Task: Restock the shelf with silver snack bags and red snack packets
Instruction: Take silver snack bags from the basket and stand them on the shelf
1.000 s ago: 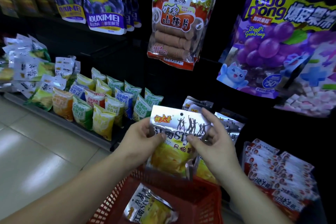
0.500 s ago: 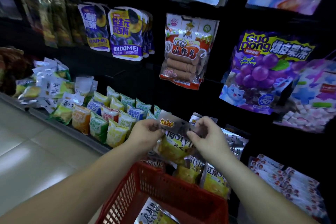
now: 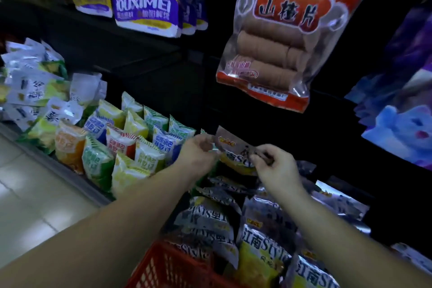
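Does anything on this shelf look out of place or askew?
Yes. One silver snack bag above the red basket lies with its print upside down, while its right neighbour reads upright.

One camera only here, riding on the person's head, wide-angle, tipped forward and down onto the low shelf (image 3: 91, 190); it's in close, hanging bags (image 3: 275, 37) crowding the top of the view, the red basket (image 3: 168, 266) cut off by the bottom edge, a strip of floor (image 3: 28, 206) showing at left
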### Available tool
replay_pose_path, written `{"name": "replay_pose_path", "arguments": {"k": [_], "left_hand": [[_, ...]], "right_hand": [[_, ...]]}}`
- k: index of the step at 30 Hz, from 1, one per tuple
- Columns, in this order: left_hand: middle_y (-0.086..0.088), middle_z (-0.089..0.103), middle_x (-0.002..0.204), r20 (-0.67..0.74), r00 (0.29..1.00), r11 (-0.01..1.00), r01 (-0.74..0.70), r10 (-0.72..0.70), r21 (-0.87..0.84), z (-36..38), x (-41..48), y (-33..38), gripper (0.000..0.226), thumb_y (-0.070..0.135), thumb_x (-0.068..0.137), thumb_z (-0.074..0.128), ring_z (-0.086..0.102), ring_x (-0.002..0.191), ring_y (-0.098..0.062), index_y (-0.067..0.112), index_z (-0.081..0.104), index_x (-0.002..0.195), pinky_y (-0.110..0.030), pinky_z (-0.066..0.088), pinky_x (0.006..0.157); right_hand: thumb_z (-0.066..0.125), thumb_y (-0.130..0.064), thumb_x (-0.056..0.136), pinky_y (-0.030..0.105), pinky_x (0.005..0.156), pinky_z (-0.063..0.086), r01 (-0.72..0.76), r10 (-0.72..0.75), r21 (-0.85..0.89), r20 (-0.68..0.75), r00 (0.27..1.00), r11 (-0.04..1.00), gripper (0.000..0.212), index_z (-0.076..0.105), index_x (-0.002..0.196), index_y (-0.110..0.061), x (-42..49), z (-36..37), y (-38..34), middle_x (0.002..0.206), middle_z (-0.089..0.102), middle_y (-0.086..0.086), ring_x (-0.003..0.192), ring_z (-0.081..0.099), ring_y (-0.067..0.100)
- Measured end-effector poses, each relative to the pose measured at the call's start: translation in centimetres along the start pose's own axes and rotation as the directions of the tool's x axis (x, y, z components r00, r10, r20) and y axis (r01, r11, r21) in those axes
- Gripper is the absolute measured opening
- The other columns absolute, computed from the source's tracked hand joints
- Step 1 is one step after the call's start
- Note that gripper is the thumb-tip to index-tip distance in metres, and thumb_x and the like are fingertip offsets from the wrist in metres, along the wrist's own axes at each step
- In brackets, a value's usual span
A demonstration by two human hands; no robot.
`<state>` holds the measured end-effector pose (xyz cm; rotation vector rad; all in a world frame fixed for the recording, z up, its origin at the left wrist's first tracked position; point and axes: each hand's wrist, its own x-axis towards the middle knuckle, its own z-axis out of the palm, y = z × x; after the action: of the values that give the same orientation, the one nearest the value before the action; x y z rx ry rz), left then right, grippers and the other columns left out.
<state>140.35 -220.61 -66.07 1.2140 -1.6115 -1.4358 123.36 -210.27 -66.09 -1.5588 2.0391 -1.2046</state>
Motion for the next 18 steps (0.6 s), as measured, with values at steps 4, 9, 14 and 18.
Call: {"name": "replay_pose_path", "arguments": {"k": [4,9,14,18], "left_hand": [[-0.003,0.059,0.128,0.04,0.993,0.976,0.104,-0.113,0.19,0.0,3.1,-5.6,0.034,0.008,0.095,0.069,0.057,0.121,-0.021,0.018,0.062,0.127,-0.033,0.051,0.097],[0.004,0.051,0.133,0.359,0.918,0.938,0.038,-0.168,0.343,0.4,3.6,-9.8,0.053,0.019,0.088,0.08,0.054,0.11,-0.01,0.019,0.059,0.137,-0.01,0.044,0.088],[0.014,0.062,0.126,0.328,0.943,0.827,-0.143,-0.053,0.544,1.2,4.8,-11.7,0.034,0.034,0.09,0.075,0.064,0.111,-0.011,0.037,0.069,0.123,-0.03,0.056,0.091],[0.007,0.07,0.071,0.209,0.977,0.886,-0.135,0.043,0.445,1.5,5.4,-12.0,0.02,0.027,0.102,0.059,0.064,0.059,-0.009,0.035,0.072,0.089,-0.025,0.051,0.053]], "right_hand": [[0.058,-0.021,0.104,0.034,0.062,0.03,-0.107,0.107,0.027,-0.004,0.994,0.994,0.012,0.059,0.095,-0.027,2.8,2.7,4.5,0.085,0.055,0.016,0.07,0.043,0.037],[0.06,-0.016,0.103,0.033,0.068,0.031,-0.257,0.26,-0.036,0.098,0.961,0.966,0.009,0.06,0.096,-0.012,5.2,5.4,8.2,0.083,0.051,0.002,0.072,0.043,0.021],[0.06,-0.009,0.101,0.039,0.074,0.046,-0.362,0.365,-0.064,0.041,0.93,0.93,0.014,0.072,0.109,-0.012,6.3,6.1,10.9,0.101,0.065,0.005,0.092,0.06,0.027],[0.055,-0.012,0.103,0.016,0.063,0.037,-0.242,0.247,-0.154,0.009,0.969,0.958,0.035,0.06,0.137,-0.02,5.2,5.7,10.8,0.13,0.061,0.002,0.077,0.055,0.005]]}}
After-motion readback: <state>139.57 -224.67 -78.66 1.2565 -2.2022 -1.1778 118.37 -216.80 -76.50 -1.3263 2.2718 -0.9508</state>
